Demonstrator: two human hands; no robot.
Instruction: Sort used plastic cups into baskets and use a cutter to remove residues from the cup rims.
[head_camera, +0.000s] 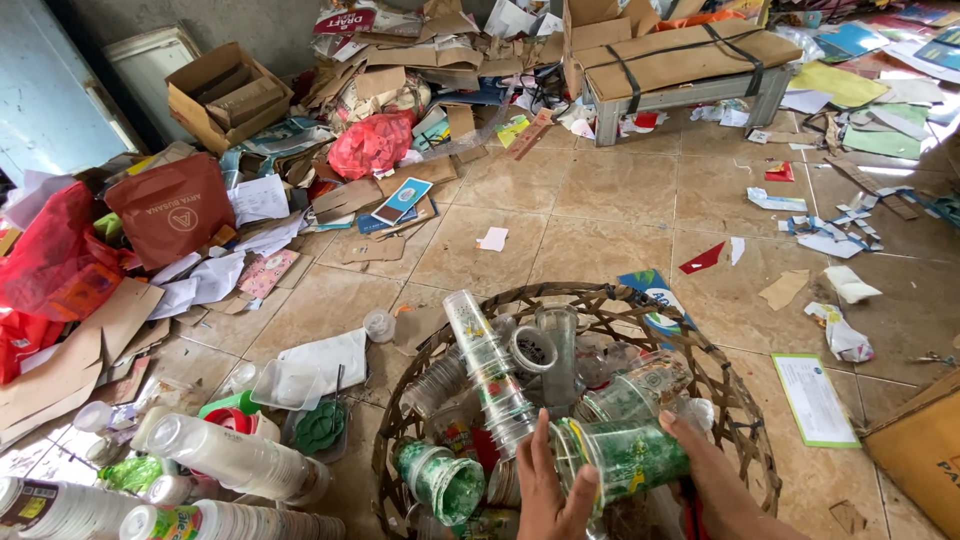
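The woven basket (745, 415) sits on the tiled floor (610, 205) at the lower middle of the view, its near rim cut off by the bottom edge. Beyond the basket the floor lies mostly bare up to a low bench (690, 92) strapped with flattened cardboard, with only paper scraps scattered across it. To the basket's right lie a green-bordered sheet (814, 398) and the corner of a cardboard box (925, 450). To its left the floor is crowded: stacked white plastic cups (235, 458), a green lid (320, 427), a clear tray (285, 384), then red plastic bags (50, 255) and torn cardboard further out.

Inside the basket are clear plastic cups, some nested in a long stack (490, 370) that leans toward the far rim, others loose and lying at angles, and a green-printed cup (440, 478) on its side near the left rim.

Over the basket's near side, the left hand (548, 495) and right hand (705, 465) together hold a green-printed plastic cup (625, 458) lying sideways, the left fingers curled at its mouth, the right closed round its base. Both wrists run out of view, and the cups beneath them are hard to tell apart.
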